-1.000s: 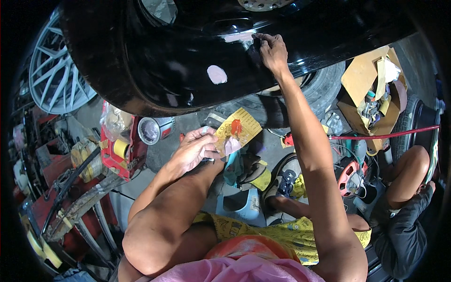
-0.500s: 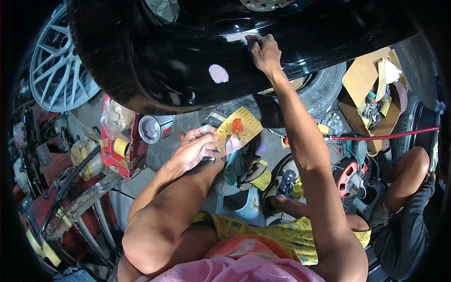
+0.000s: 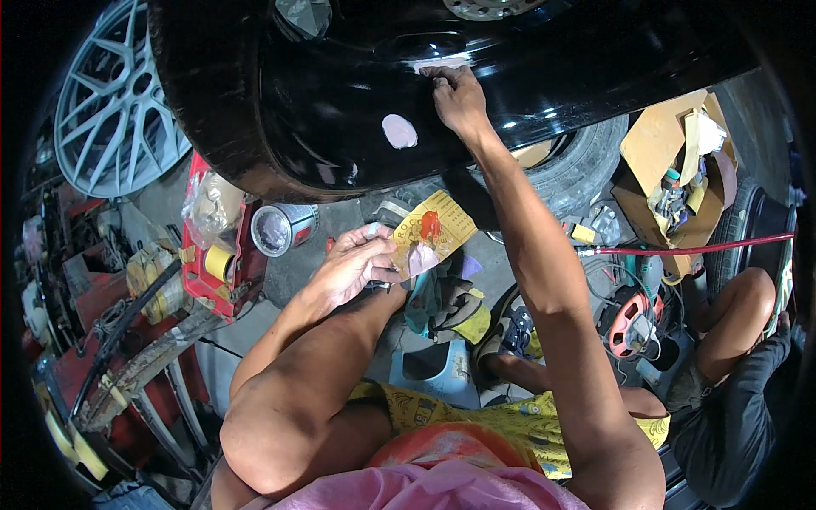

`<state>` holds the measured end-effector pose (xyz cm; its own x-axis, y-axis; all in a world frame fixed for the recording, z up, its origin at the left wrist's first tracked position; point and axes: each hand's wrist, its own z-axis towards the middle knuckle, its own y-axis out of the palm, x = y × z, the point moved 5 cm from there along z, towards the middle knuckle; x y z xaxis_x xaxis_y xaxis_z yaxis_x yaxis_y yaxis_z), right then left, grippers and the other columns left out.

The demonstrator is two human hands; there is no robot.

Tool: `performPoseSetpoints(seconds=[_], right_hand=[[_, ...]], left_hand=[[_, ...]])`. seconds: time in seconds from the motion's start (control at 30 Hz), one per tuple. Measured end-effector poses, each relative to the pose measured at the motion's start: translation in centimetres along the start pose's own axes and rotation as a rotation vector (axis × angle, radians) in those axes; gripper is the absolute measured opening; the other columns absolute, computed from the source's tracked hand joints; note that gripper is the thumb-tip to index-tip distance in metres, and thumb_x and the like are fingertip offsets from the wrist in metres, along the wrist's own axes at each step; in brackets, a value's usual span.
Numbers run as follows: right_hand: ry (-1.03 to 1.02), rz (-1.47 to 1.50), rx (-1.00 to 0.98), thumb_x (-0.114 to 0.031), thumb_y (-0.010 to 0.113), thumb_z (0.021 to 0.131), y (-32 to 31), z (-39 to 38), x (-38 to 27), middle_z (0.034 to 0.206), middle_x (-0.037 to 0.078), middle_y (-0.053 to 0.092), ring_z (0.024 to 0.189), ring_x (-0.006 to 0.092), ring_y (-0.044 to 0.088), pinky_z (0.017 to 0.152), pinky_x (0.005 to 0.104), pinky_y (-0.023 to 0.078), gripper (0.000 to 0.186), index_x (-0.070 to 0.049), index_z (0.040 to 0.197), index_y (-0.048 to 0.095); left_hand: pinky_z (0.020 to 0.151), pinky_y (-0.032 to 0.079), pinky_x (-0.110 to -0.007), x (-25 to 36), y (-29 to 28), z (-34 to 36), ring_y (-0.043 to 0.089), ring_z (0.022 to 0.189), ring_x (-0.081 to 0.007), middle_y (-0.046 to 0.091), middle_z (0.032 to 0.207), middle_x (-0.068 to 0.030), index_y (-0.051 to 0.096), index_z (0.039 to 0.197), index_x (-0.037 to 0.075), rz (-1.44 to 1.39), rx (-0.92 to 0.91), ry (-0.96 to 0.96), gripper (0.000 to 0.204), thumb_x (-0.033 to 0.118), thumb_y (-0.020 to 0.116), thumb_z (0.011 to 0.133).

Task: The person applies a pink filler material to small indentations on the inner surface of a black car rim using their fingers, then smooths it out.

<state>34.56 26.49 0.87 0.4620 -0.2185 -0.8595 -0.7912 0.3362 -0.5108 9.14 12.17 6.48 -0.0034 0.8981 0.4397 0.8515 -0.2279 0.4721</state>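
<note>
My left hand (image 3: 361, 259) is closed on a yellow card (image 3: 442, 221) smeared with a red blob and pale pink paste, held above my left leg. My right hand (image 3: 459, 102) has bent, closed fingers against a long pale patch (image 3: 438, 63) on the black glossy car body panel (image 3: 595, 51); whether anything is between the fingers is hidden. A round pink patch (image 3: 399, 131) lies lower left on the panel.
A silver wheel rim (image 3: 119, 93), red toolbox (image 3: 208, 280), tin (image 3: 272, 234) and blue stool (image 3: 433, 374) surround me. At right are a cardboard box (image 3: 659, 144), red hose (image 3: 680, 252), tires and another person's leg (image 3: 739, 323).
My right hand has slid leftward along the long pale patch. My left hand and the card stay nearly in place. The panel appears shifted slightly to the right.
</note>
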Motion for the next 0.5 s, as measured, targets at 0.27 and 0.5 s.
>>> performPoseSetpoints(seconds=[0.27,0.5], right_hand=[[0.129,0.722,-0.123,-0.009,0.052,0.091,0.0,1.1,1.0,0.089,0.013,0.067,0.1,0.0229,0.065,0.091,0.0334,0.048,0.027,-0.004,0.105,0.074],[-0.22,-0.403,0.139,-0.021,0.059,0.089,-3.9,2.0,2.7,0.108,0.013,0.055,0.096,0.0297,0.056,0.078,0.0428,0.046,0.026,-0.018,0.112,0.073]], left_hand=[[0.07,0.063,-0.036,-0.3,-0.9,0.1,0.072,0.075,-0.02,0.069,0.094,-0.0097,0.058,0.103,0.005,0.0,0.031,0.008,0.01,0.006,0.061,0.094],[0.07,0.063,-0.037,-0.3,-0.2,0.0,0.071,0.075,-0.0194,0.068,0.088,-0.0074,0.058,0.104,0.005,-0.017,0.036,-0.021,0.011,0.005,0.061,0.094]])
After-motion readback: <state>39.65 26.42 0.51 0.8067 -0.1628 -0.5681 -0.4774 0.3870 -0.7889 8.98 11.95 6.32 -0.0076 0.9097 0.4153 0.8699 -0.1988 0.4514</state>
